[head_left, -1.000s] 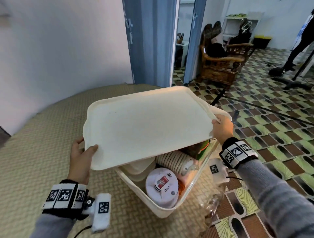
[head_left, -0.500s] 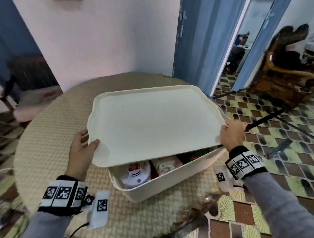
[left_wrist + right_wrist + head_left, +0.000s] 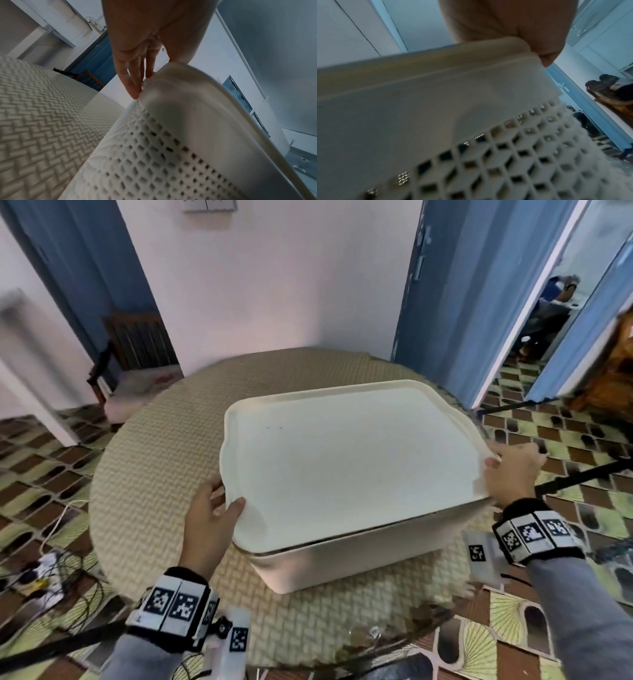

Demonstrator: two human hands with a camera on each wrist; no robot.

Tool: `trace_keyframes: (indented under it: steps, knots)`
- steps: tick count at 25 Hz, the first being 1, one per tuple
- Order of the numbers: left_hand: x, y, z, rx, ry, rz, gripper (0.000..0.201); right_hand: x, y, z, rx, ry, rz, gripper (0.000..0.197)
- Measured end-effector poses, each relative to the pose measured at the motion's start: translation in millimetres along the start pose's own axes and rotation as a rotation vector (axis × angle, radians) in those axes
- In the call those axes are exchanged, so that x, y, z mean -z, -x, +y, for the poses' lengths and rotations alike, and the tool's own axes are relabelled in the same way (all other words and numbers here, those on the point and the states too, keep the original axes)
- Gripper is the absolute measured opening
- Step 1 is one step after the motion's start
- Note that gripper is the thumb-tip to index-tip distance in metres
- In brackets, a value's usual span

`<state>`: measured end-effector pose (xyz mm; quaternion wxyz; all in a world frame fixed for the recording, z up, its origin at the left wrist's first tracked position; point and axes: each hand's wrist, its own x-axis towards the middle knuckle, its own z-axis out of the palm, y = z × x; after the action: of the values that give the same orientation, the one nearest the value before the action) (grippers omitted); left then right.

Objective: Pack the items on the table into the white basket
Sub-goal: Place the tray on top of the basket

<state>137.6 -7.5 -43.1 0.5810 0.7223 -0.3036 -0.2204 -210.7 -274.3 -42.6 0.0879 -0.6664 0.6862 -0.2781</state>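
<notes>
The white basket [image 3: 342, 563] stands on the round woven table [image 3: 154, 474], right of its middle. A flat white lid [image 3: 349, 460] lies over it and hides what is inside. My left hand [image 3: 227, 498] pinches the lid's left edge, thumb on top and fingers below. My right hand [image 3: 503, 467] grips the lid's right edge. The left wrist view shows the fingers [image 3: 135, 75] along the lid [image 3: 197, 108] above the perforated basket wall [image 3: 154, 155]. In the right wrist view, the right hand [image 3: 522, 27] holds the lid's rim [image 3: 436, 65] above the basket's lattice wall [image 3: 505, 148].
Crumpled clear plastic [image 3: 376, 635] lies at the table's near edge. A wooden chair [image 3: 137, 350] stands behind the table on the left. Cables [image 3: 44, 573] lie on the tiled floor at left. Blue doors [image 3: 479, 302] stand at the back right.
Both hands have lowered the lid from a raised tilt down onto the basket. The items inside, visible before, are now covered. The head view has swung left.
</notes>
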Motion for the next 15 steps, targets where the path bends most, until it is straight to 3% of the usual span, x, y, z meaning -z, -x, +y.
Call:
trace_keyframes:
  steps: [5,7,9,10,12,14,15]
  knots:
    - [-12.6,12.0,3.5,-0.096,-0.198,0.051,0.042,-6.3,-7.3,9.0,0.081,-0.108,-0.137,0.035]
    - [-16.4,12.8,5.4,-0.049,-0.286,0.069,0.047,-4.5,-13.5,11.4,0.090,-0.110,-0.197,0.034]
    - [-26.0,18.0,8.4,-0.066,-0.501,0.131,0.058,3.2,-7.6,10.5,0.178,-0.043,-0.165,0.034]
    - [-33.7,25.0,11.6,-0.145,-0.569,0.147,0.064,7.8,-0.4,8.8,0.275,-0.016,-0.110,0.035]
    - [-54.7,42.3,18.9,-0.294,-0.537,-0.023,0.073,17.9,22.8,2.9,0.527,-0.115,-0.088,0.038]
    - [-76.6,59.2,23.0,-0.309,-0.567,-0.232,0.084,26.3,42.5,4.1,0.710,-0.190,-0.319,0.055]
    - [-81.3,61.6,17.5,-0.349,-0.639,-0.252,0.083,27.4,48.7,6.8,0.762,-0.179,-0.415,0.061]
